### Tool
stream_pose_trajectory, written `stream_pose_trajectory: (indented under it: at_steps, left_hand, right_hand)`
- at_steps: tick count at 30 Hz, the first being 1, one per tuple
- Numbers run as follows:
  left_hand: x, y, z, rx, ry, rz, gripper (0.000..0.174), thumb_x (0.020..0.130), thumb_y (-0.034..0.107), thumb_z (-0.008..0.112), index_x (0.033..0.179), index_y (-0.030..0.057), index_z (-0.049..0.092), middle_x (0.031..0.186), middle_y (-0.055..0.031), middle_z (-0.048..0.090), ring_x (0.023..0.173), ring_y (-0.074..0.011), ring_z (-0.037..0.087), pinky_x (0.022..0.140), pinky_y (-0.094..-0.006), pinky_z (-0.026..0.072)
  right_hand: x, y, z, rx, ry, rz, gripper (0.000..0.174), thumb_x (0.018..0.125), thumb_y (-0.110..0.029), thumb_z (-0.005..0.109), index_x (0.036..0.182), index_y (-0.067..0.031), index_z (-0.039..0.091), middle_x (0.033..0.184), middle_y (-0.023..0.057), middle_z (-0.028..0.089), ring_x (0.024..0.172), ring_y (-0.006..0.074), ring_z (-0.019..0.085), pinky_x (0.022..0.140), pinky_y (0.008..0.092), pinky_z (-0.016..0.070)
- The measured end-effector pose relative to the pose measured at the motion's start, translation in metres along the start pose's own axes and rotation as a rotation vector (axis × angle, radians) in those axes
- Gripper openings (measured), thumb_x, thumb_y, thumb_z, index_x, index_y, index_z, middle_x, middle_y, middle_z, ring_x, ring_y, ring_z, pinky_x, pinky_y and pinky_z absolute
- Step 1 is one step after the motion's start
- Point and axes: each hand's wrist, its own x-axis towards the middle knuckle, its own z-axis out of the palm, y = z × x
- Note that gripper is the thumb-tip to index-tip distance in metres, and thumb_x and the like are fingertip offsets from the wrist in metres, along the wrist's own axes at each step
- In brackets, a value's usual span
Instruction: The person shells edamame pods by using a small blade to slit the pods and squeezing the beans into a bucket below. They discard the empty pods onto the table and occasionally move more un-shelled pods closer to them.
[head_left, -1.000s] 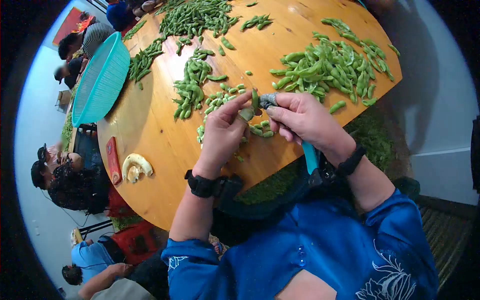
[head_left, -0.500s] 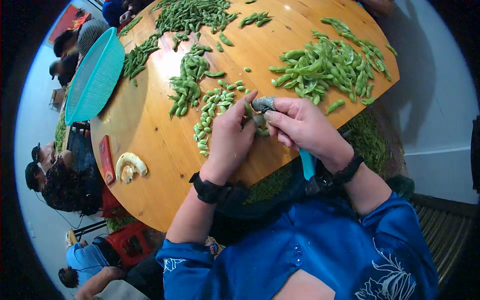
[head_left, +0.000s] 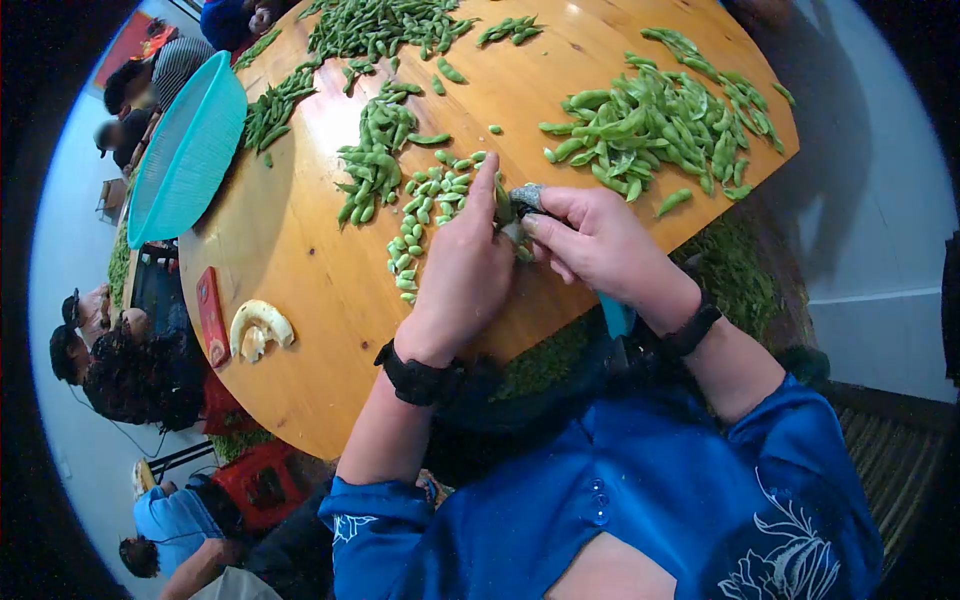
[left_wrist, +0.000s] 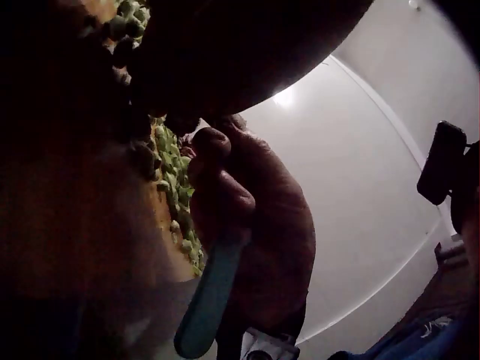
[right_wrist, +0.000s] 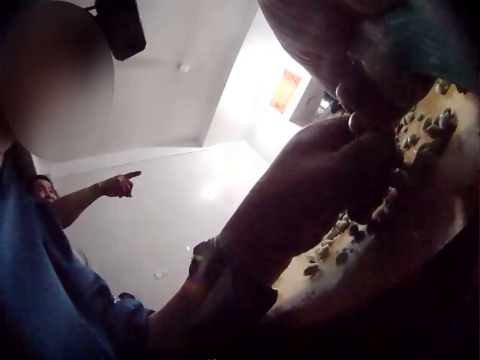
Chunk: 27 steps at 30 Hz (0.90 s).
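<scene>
Left fingers (head_left: 484, 190) straightened, green pod (head_left: 503, 203) alongside

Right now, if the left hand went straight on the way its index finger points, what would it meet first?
In the head view, the lone bean just beyond the left hand looks first in line, though the hand's height above the table is unclear; it might pass over.

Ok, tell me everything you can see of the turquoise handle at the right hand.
The turquoise handle looks smooth and plastic-like, a slim bar with a rounded end. It sticks out of the right hand, which grips it with curled fingers, and points back towards the blue shirt. In the left wrist view it slants down to the left. Its other end is hidden in the grip.
</scene>
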Motion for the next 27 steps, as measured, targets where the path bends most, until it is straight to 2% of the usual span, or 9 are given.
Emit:
stream_pose_trajectory:
  at_steps: [1, 3, 11, 16, 19, 23, 25, 26, 27]
  left_hand:
    - [0.001, -0.007, 0.001, -0.002, -0.001, 0.003, 0.050, 0.079, -0.002, 0.055, 0.128, -0.0022, 0.046, 0.097, -0.0250, 0.061, 0.089, -0.0371, 0.062, 0.075, -0.0404, 0.0492]
    - [0.005, -0.022, 0.003, -0.010, 0.043, 0.197, 0.051, 0.080, -0.003, 0.054, 0.130, 0.0001, 0.045, 0.093, -0.0230, 0.062, 0.085, -0.0367, 0.062, 0.073, -0.0400, 0.0492]
    - [0.002, -0.016, 0.003, -0.089, 0.022, 0.165, 0.048, 0.080, -0.004, 0.053, 0.127, 0.0023, 0.050, 0.093, -0.0215, 0.063, 0.083, -0.0342, 0.064, 0.072, -0.0373, 0.0502]
    - [0.003, -0.020, 0.010, -0.129, 0.069, 0.220, 0.047, 0.079, -0.005, 0.052, 0.126, 0.0033, 0.052, 0.092, -0.0199, 0.064, 0.081, -0.0317, 0.065, 0.071, -0.0359, 0.0508]
    - [0.002, -0.021, 0.014, -0.170, 0.086, 0.167, 0.047, 0.079, -0.006, 0.050, 0.125, 0.0035, 0.054, 0.090, -0.0186, 0.065, 0.078, -0.0290, 0.066, 0.071, -0.0344, 0.0508]
    - [0.003, -0.019, 0.009, -0.130, 0.071, 0.176, 0.047, 0.080, -0.006, 0.050, 0.126, 0.0039, 0.054, 0.087, -0.0161, 0.066, 0.074, -0.0225, 0.066, 0.069, -0.0312, 0.0502]
    - [0.003, -0.025, 0.011, -0.290, 0.018, 0.054, 0.047, 0.081, -0.005, 0.050, 0.127, 0.0042, 0.053, 0.088, -0.0135, 0.067, 0.072, -0.0181, 0.064, 0.069, -0.0300, 0.0500]
    - [0.007, -0.035, 0.014, -0.330, 0.036, 0.204, 0.045, 0.086, -0.002, 0.050, 0.130, 0.0059, 0.051, 0.089, -0.0063, 0.067, 0.067, -0.0092, 0.059, 0.061, -0.0244, 0.0474]
    - [0.008, -0.033, 0.010, -0.332, 0.035, 0.201, 0.045, 0.086, -0.002, 0.050, 0.130, 0.0059, 0.051, 0.089, -0.0063, 0.067, 0.067, -0.0092, 0.059, 0.061, -0.0244, 0.0474]
  right_hand:
    - [0.000, 0.000, -0.001, 0.029, 0.000, -0.004, 0.014, 0.092, -0.012, 0.049, 0.091, -0.0012, 0.058, 0.064, -0.0009, 0.055, 0.049, 0.0051, 0.050, 0.045, 0.0207, 0.0408]
    - [-0.001, -0.007, -0.003, 0.029, -0.012, 0.015, 0.014, 0.092, -0.012, 0.049, 0.091, -0.0009, 0.058, 0.064, -0.0009, 0.055, 0.049, 0.0051, 0.049, 0.045, 0.0204, 0.0408]
    - [-0.002, -0.010, -0.004, 0.049, -0.068, 0.085, 0.014, 0.092, -0.009, 0.048, 0.094, 0.0000, 0.059, 0.066, -0.0018, 0.055, 0.053, 0.0042, 0.050, 0.048, 0.0197, 0.0414]
    - [0.003, 0.005, 0.010, 0.229, 0.079, -0.074, 0.016, 0.092, -0.007, 0.048, 0.099, 0.0001, 0.061, 0.068, -0.0054, 0.052, 0.060, 0.0022, 0.047, 0.053, 0.0193, 0.0388]
    - [0.003, 0.014, 0.009, 0.161, 0.096, -0.025, 0.018, 0.092, -0.007, 0.048, 0.104, 0.0004, 0.060, 0.067, -0.0056, 0.052, 0.059, 0.0028, 0.046, 0.053, 0.0194, 0.0383]
    - [0.007, 0.013, 0.007, 0.239, 0.118, 0.036, 0.018, 0.092, -0.011, 0.048, 0.102, -0.0016, 0.061, 0.065, -0.0057, 0.052, 0.054, 0.0023, 0.045, 0.049, 0.0180, 0.0376]
    - [0.006, 0.007, -0.001, 0.359, -0.001, 0.144, 0.016, 0.092, -0.015, 0.049, 0.093, -0.0050, 0.061, 0.063, -0.0053, 0.053, 0.048, 0.0014, 0.044, 0.042, 0.0166, 0.0353]
    - [0.008, 0.007, -0.004, 0.378, -0.021, 0.161, 0.015, 0.092, -0.017, 0.049, 0.085, -0.0083, 0.059, 0.063, -0.0054, 0.053, 0.043, 0.0007, 0.043, 0.036, 0.0159, 0.0324]
    - [0.010, 0.006, -0.008, 0.378, -0.021, 0.164, 0.015, 0.092, -0.017, 0.049, 0.085, -0.0083, 0.059, 0.063, -0.0054, 0.053, 0.043, 0.0007, 0.043, 0.036, 0.0159, 0.0324]
